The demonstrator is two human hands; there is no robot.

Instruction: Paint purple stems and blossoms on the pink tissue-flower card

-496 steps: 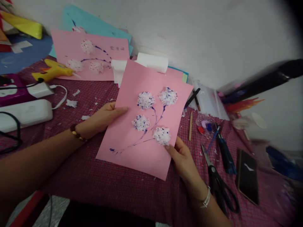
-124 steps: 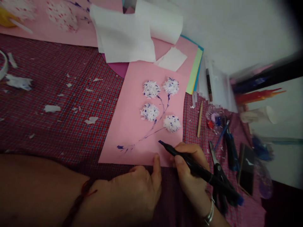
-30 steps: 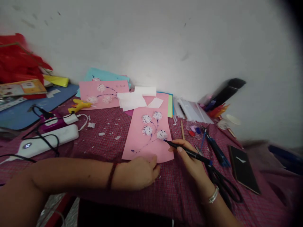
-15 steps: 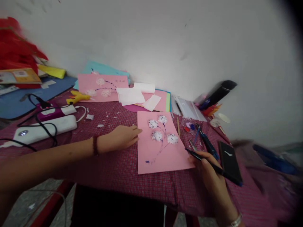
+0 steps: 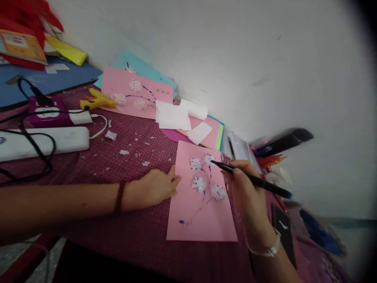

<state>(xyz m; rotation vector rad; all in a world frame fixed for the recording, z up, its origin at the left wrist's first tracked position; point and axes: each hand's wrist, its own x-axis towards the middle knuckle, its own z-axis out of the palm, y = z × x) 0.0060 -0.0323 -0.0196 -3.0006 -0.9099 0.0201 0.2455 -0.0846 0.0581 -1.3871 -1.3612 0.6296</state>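
A sheet of pink paper (image 5: 193, 232) lies on the checked tablecloth, bearing several white textured flowers (image 5: 218, 192) with dark specks and blue-purple painted stems. My left hand (image 5: 154, 186) rests palm down with its fingers stretched out, the fingertips touching the paper's left edge. Pinched in my right hand (image 5: 249, 196) is a black marker pen (image 5: 259, 182) with a blue end. Its tip is at the upper right flower (image 5: 209, 159); whether it presses on it I cannot tell.
Behind are another pink flower picture (image 5: 108, 84), white paper pieces (image 5: 173, 114) and a yellow glue gun (image 5: 97, 99). At left, black cables cross a white power strip (image 5: 70, 139). Paper scraps (image 5: 124, 152) dot the cloth (image 5: 132, 133). A black phone-like slab (image 5: 284, 226) lies at right.
My right hand has carried the marker pen up and left from the paper's lower right side to the upper right flower. My left hand stays at the left edge. The view has tilted.
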